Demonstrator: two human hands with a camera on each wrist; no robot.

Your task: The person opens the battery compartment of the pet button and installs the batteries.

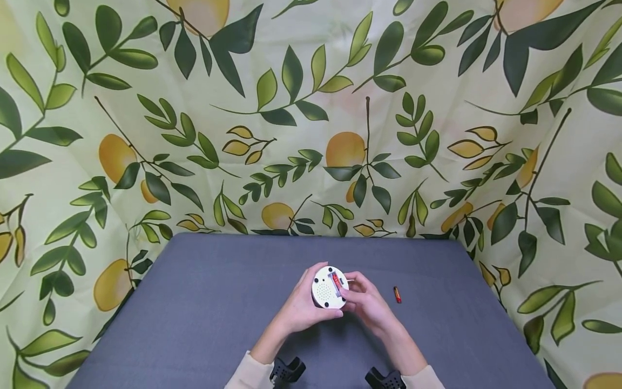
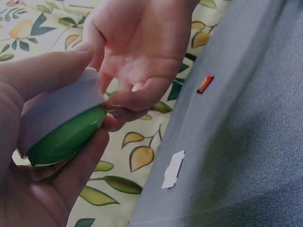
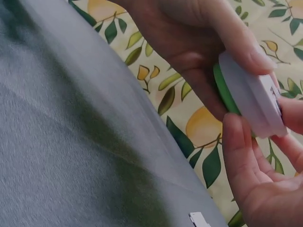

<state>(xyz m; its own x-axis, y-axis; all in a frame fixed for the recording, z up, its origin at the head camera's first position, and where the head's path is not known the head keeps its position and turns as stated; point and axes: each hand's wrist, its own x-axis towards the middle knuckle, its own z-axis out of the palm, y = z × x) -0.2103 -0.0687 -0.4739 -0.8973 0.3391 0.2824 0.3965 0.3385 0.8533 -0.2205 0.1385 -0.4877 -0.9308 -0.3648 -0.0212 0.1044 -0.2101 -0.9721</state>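
My left hand [image 1: 303, 302] grips a round white device [image 1: 324, 294] with a green face [image 2: 71, 137], its underside turned up. That underside has speaker holes, small dark feet and an uncovered battery compartment with a red battery [image 1: 336, 281] in it. My right hand [image 1: 369, 302] holds the device's right side, thumb at the compartment and fingers against the edge. In the right wrist view, the right thumb [image 3: 292, 113] partly hides the compartment. A loose red-and-black battery [image 1: 397, 294] lies on the table, right of my right hand.
A small white battery cover [image 2: 173, 169] lies on the grey cloth-covered table [image 1: 218, 302], seen in both wrist views. Patterned leaf-and-fruit fabric [image 1: 301, 135] hangs behind the table and along both sides.
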